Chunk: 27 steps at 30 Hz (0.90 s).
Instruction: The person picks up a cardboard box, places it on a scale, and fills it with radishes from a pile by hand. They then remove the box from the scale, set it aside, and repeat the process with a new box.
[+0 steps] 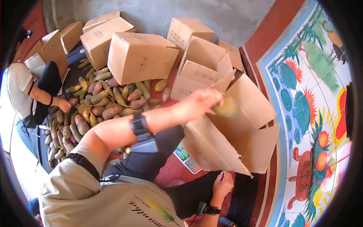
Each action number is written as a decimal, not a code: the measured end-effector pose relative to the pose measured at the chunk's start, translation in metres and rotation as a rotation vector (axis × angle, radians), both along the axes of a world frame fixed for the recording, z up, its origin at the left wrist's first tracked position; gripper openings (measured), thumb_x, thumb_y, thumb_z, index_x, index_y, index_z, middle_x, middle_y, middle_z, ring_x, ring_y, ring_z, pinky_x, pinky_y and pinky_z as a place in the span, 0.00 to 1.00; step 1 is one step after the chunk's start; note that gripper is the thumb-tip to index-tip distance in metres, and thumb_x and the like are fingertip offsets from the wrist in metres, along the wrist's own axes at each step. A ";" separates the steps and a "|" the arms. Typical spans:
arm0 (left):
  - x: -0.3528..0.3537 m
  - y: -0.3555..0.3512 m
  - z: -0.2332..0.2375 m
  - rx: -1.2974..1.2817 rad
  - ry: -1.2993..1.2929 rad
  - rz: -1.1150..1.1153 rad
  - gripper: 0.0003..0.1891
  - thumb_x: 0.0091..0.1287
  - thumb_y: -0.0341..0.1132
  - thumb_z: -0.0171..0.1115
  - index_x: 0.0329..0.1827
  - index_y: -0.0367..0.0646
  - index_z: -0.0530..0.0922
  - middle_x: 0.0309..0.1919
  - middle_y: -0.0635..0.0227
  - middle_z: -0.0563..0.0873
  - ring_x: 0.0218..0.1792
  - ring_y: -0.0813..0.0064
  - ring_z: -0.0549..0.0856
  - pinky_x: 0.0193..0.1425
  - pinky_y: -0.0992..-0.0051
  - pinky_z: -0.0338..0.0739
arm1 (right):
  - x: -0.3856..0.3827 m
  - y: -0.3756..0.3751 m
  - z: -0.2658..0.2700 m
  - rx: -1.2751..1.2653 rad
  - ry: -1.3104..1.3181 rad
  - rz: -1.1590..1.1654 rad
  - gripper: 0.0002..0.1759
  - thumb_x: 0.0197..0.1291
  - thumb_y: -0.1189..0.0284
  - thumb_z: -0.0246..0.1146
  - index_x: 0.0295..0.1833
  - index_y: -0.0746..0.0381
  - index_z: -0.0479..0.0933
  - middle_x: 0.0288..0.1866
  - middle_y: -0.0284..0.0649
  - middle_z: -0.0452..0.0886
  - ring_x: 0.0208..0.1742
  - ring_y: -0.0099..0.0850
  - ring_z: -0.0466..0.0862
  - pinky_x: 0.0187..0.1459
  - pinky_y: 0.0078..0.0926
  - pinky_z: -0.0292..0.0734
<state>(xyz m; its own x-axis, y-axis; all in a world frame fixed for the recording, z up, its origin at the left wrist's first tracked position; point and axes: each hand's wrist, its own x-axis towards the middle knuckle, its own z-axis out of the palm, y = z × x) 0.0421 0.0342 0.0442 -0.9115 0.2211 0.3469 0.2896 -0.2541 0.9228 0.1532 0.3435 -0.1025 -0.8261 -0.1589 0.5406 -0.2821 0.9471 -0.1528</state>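
My left hand (206,101) is closed around a greenish-yellow radish (227,107), blurred by motion, above the mouth of an open cardboard box (245,130). The radish's outline is smeared, and my fingers partly cover it. That box stands with its flaps spread, just right of my knees. My right hand (223,186) rests on my dark-trousered knee close to the box's near side, holding nothing, its fingers loosely bent over the knee. To the left of my arm lies a big heap of green and pinkish radishes (100,100).
A scale with green digits (188,160) sits partly under the box. Several cardboard boxes (141,58) stand behind the heap, beside another open box (206,55). At left a co-worker (28,90) crouches, one hand (65,104) at the heap. A painted tile wall (302,125) borders the right.
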 end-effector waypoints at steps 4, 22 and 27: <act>-0.025 0.033 -0.023 -0.432 0.352 0.175 0.12 0.71 0.36 0.49 0.41 0.38 0.79 0.46 0.53 0.81 0.53 0.59 0.79 0.50 0.64 0.75 | -0.001 0.001 -0.002 0.010 0.024 0.012 0.04 0.54 0.75 0.59 0.35 0.65 0.75 0.28 0.45 0.76 0.30 0.45 0.77 0.32 0.40 0.72; -0.025 0.055 -0.025 -1.329 0.420 0.174 0.09 0.58 0.34 0.56 0.30 0.42 0.84 0.32 0.59 0.86 0.36 0.58 0.85 0.41 0.64 0.79 | 0.001 -0.006 0.005 -0.009 -0.031 0.017 0.05 0.56 0.78 0.58 0.38 0.67 0.75 0.33 0.50 0.78 0.33 0.49 0.79 0.35 0.41 0.74; -0.021 0.047 -0.025 -1.126 0.560 0.264 0.08 0.58 0.34 0.57 0.32 0.42 0.82 0.34 0.61 0.85 0.39 0.59 0.84 0.45 0.64 0.77 | -0.002 -0.001 0.000 -0.017 -0.022 0.023 0.04 0.57 0.78 0.59 0.38 0.67 0.75 0.33 0.49 0.79 0.33 0.49 0.79 0.34 0.40 0.74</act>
<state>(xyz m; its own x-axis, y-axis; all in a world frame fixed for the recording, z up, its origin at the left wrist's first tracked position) 0.0214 0.0813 0.0188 -0.7633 0.4772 0.4356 0.6280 0.7064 0.3264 0.1515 0.3421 -0.1020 -0.8343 -0.1685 0.5249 -0.2998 0.9377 -0.1755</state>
